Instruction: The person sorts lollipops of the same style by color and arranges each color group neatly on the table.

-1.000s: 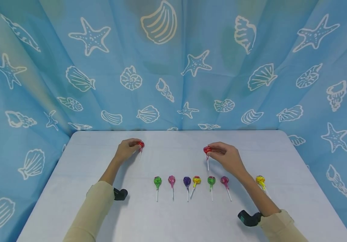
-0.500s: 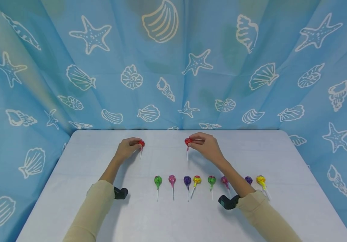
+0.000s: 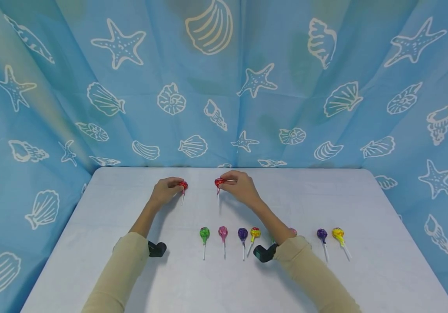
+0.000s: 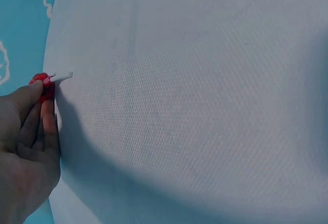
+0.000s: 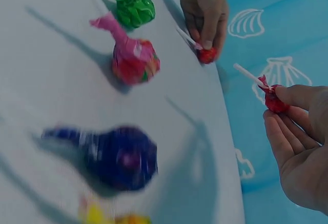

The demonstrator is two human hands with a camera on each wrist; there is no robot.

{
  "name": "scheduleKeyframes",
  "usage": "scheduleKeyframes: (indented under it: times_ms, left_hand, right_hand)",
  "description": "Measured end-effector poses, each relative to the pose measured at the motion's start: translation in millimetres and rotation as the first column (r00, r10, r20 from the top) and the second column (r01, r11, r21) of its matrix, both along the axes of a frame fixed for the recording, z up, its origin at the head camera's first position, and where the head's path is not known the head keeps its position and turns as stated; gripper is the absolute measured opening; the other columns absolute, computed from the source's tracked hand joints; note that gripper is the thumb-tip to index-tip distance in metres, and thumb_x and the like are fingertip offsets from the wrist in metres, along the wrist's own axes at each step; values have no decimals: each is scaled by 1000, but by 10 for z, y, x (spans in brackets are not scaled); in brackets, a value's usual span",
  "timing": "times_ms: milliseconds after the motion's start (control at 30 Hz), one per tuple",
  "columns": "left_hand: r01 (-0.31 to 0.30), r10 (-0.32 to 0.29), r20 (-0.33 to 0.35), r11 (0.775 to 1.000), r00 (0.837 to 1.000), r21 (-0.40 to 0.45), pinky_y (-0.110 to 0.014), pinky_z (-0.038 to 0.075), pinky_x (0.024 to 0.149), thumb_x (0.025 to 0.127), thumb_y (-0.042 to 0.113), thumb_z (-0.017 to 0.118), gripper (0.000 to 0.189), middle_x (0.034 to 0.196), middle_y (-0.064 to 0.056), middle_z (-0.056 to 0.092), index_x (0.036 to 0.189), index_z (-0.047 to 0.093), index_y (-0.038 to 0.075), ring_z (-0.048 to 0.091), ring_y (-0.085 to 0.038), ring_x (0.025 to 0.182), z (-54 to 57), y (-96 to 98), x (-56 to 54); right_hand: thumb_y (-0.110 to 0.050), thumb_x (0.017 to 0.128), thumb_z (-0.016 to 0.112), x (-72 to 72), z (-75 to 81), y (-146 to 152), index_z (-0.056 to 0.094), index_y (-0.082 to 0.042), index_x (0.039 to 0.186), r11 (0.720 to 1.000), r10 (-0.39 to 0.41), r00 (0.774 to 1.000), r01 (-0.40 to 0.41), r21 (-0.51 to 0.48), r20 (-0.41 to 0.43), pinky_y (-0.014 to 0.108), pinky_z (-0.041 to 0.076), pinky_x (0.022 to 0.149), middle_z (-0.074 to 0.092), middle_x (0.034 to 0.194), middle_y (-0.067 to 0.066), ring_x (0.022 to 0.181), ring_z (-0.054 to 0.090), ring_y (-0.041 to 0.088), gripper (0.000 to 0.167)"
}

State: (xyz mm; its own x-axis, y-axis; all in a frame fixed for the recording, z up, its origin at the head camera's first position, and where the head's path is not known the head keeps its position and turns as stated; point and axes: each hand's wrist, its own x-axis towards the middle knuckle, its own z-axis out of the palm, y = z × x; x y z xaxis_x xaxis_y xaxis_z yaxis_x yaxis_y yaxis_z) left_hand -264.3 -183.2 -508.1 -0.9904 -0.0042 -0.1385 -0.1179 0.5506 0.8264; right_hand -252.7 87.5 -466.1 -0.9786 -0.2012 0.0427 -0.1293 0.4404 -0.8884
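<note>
Near the back left of the table, my left hand [image 3: 165, 191] pinches a red-wrapped lollipop [image 3: 184, 185] by its head, the white stick toward me. Thumb and fingertips grip the red lollipop [image 4: 43, 86] in the left wrist view too. A second red lollipop [image 3: 218, 182] is pinched between the thumb and fingers of my right hand [image 3: 240, 187], a short way to the right of the first. In the right wrist view this right-hand red lollipop [image 5: 275, 99] shows with its stick free, while the other hand [image 5: 204, 8] appears beyond it.
A row of lollipops lies nearer me: green [image 3: 204, 233], pink [image 3: 223, 232], purple [image 3: 242, 234], yellow [image 3: 255, 233], then another purple [image 3: 322, 234] and yellow [image 3: 338, 234] at right. My right forearm mostly covers others. A blue seashell curtain [image 3: 224, 87] hangs behind the white table [image 3: 130, 287].
My right hand has moved left with its red lollipop, closing toward the left hand. The right-hand purple lollipop has come out from behind the forearm. My left hand stays in place.
</note>
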Motion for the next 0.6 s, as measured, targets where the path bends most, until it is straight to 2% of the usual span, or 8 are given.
scheduleKeyframes:
  times_ms: [267, 400, 600]
  left_hand:
    - [3, -2, -8, 1000, 1000, 13, -47, 42, 106, 99, 12, 62, 29, 127, -17, 64, 126, 67, 3, 55, -33, 123, -28, 2, -18]
    - [-2, 2, -8, 1000, 1000, -1, -47, 42, 106, 99, 13, 62, 29, 128, -16, 63, 127, 67, 4, 54, -33, 124, -46, -2, -30]
    - [-10, 10, -18, 1000, 1000, 0, -47, 43, 104, 98, 11, 62, 29, 126, -16, 65, 125, 67, 3, 55, -34, 122, -6, 25, 2]
  right_hand:
    - [-8, 89, 75, -141, -143, -308, 73, -2, 109, 999, 37, 999, -37, 2, 1, 31, 56, 83, 71, 105, 8, 98, 69, 22, 21]
    - [-11, 89, 75, -205, -230, -443, 73, -4, 108, 999, 31, 999, -31, 9, 14, 31, 56, 83, 71, 103, 6, 96, 68, 21, 21]
    - [-13, 89, 75, -225, -347, -597, 73, -6, 106, 1000, -4, 998, 3, 9, 58, 36, 53, 85, 73, 101, 5, 96, 67, 21, 19]
